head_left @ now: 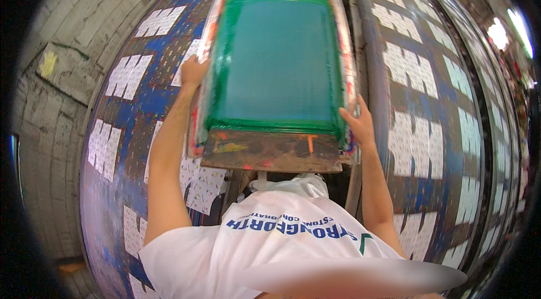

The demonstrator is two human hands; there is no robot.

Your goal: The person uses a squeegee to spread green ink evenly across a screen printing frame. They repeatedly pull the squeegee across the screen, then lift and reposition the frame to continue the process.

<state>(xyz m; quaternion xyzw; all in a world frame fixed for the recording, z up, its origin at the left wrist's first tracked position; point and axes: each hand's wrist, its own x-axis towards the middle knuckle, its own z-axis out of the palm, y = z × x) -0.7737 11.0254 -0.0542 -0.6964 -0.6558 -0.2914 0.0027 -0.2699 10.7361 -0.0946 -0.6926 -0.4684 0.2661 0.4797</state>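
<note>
In front of me is a screen printing frame with a teal mesh, dark green borders and paint-stained pale edges. My left hand is closed round its left side, a little above mid-height. Lower down, my right hand grips the right side, thumb over the edge and a finger pointing up along it. A brown board with yellow, orange and red smears spans the near end, close to my body. The frame's far side and underside are hidden, and its edges are slightly blurred.
Long paint-spotted tables run along both sides; the left one bears rows of white patterned pieces. Similar notched pieces lie on the right table. A narrow aisle runs between the tables. At far left is a grey block wall.
</note>
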